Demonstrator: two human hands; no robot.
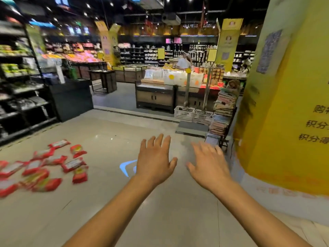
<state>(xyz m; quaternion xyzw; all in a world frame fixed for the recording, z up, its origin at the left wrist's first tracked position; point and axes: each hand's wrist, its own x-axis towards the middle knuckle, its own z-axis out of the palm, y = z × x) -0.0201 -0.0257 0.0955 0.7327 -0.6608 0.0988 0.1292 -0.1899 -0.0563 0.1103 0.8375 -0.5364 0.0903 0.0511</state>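
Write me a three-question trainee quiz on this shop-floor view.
1. Multiple choice: the red packets lie on the floor to which side of the left hand? A its left; B its right.
2. True or false: the right hand grips a packet.
3. Fill in: the pillar beside the right hand is ____ in colour.
Key: 1 A; 2 false; 3 yellow.

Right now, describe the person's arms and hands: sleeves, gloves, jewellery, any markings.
Both are bare. The left hand and right hand wear no gloves or visible rings, though the right is motion-blurred. The left forearm and right forearm show no sleeve, watch, band or marking down to the frame's edge.
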